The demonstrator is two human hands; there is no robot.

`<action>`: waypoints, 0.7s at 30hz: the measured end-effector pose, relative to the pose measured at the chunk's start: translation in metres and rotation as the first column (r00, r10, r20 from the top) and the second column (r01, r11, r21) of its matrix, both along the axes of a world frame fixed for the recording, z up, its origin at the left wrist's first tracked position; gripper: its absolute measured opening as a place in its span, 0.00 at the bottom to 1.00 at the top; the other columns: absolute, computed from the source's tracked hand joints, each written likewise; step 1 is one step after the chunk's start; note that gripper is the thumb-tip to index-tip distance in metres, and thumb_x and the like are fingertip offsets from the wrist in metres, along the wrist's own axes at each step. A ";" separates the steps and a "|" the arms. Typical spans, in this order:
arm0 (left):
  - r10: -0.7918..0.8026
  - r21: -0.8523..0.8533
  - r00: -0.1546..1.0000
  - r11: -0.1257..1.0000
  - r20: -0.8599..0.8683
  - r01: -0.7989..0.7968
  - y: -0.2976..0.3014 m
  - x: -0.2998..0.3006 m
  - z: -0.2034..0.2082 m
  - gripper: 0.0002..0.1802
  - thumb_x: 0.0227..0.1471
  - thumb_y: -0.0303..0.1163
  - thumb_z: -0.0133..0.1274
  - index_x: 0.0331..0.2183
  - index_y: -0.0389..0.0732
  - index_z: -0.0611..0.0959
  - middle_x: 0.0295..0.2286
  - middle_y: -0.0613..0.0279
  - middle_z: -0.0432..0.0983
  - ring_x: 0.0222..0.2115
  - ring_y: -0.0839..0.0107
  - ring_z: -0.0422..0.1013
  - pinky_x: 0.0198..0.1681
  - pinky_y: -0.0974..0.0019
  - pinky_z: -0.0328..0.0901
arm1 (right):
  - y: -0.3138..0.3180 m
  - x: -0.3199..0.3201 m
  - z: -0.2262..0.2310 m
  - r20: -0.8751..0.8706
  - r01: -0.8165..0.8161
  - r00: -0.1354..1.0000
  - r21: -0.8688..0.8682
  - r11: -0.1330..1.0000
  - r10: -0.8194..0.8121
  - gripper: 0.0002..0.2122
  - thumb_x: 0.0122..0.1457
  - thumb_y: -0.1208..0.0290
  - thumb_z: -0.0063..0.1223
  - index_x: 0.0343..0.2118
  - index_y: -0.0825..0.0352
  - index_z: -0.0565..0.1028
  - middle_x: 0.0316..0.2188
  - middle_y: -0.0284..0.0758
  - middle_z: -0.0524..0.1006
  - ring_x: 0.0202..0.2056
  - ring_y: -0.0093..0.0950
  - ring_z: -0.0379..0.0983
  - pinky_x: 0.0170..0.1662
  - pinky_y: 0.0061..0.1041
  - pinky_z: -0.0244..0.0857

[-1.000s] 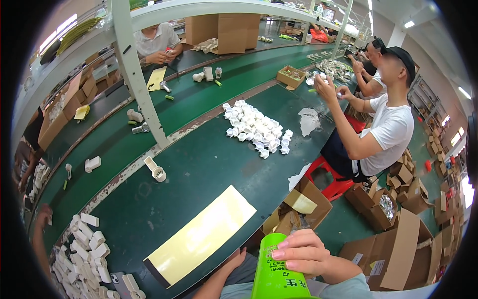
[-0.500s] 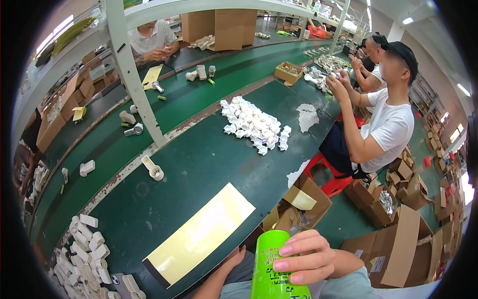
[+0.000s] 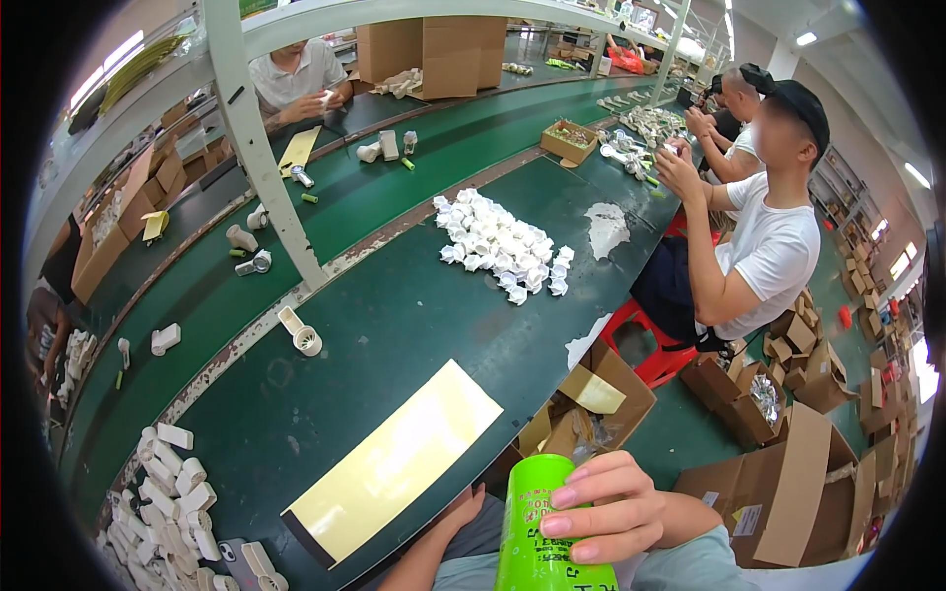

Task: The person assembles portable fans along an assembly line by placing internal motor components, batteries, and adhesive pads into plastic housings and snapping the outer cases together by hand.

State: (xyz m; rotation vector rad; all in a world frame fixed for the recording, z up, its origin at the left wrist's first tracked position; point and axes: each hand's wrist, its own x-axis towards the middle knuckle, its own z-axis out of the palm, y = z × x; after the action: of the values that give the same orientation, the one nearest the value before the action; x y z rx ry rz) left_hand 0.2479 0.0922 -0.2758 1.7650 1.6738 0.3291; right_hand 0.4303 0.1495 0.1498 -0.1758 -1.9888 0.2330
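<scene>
My right hand (image 3: pixel 616 512) is closed around a bright green printed can (image 3: pixel 537 522) at the lower edge, with its fingers across the can's right side. My left hand (image 3: pixel 467 504) rests low by the table's near edge, and its fingers are mostly hidden. Just beyond the hands a pale yellow sheet (image 3: pixel 404 453) with a dark strip at one end lies on the green table (image 3: pixel 394 355). A single cream plastic part (image 3: pixel 302 333) with a round open end sits farther off.
White small parts (image 3: pixel 503 241) are heaped mid-table. Cream housings (image 3: pixel 172 492) pile up at the lower left beside a phone (image 3: pixel 236 561). A green conveyor belt (image 3: pixel 345 207) runs behind a white post (image 3: pixel 261 148). Co-workers sit at right; cartons (image 3: pixel 778 483) stand on the floor.
The parts on the conveyor belt have shifted slightly to the left. Co-workers' hands have moved a little. My right hand keeps its hold on the can, almost still.
</scene>
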 end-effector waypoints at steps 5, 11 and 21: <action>-0.001 -0.010 1.000 1.000 0.003 0.001 0.000 0.001 0.002 0.36 0.61 0.51 0.49 0.58 0.31 0.70 0.57 0.35 0.66 0.59 0.39 0.63 0.64 0.45 0.57 | -0.004 0.002 -0.008 0.008 0.033 0.999 -0.057 0.998 -0.032 0.15 0.62 0.72 0.59 0.51 0.64 0.74 0.48 0.39 0.81 0.46 0.36 0.77 0.47 0.34 0.71; 0.031 -0.058 1.000 0.998 0.000 -0.031 -0.004 -0.003 0.004 0.34 0.60 0.51 0.50 0.57 0.33 0.71 0.57 0.36 0.67 0.59 0.39 0.63 0.63 0.45 0.57 | -0.004 0.029 -0.064 -0.014 0.165 0.984 -0.295 0.941 -0.177 0.20 0.52 0.71 0.69 0.47 0.73 0.77 0.45 0.40 0.82 0.42 0.39 0.79 0.44 0.33 0.73; 0.083 -0.124 0.997 0.989 0.005 -0.081 0.011 0.001 0.091 0.29 0.58 0.54 0.52 0.53 0.45 0.78 0.51 0.43 0.74 0.56 0.45 0.67 0.58 0.45 0.62 | -0.028 0.171 -0.338 0.588 0.741 0.512 -0.671 -0.024 -0.626 0.31 0.43 0.65 0.71 0.50 0.71 0.71 0.43 0.52 0.78 0.47 0.50 0.75 0.50 0.42 0.70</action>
State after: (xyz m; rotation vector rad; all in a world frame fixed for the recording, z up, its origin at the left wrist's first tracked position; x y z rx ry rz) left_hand 0.2487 0.1027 -0.1848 1.6051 1.7252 0.2642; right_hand 0.6010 0.1211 -0.1882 -1.9447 -1.3657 0.6147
